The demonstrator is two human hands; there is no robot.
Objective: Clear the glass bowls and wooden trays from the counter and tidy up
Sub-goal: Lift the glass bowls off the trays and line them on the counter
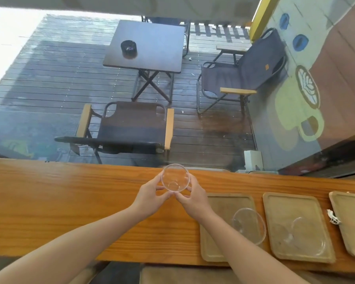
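No writing or brand can be read anywhere; a small orange tag on the folding chair [242, 72] outside is too small to make out. Both the left hand [150, 196] and the right hand [194, 198] grip 1 clear glass bowl [175, 177] between their fingertips, held near the far edge of the wooden bench [70, 201]. Toward the bench's right end lie 3 wooden trays: the first tray [219, 203] carries a second glass bowl [251, 225] partly hidden by the right forearm, the middle tray [285, 210] a faint third bowl [307, 236] hard to trace, and the last tray [350, 220] is cut off by the frame's right edge.
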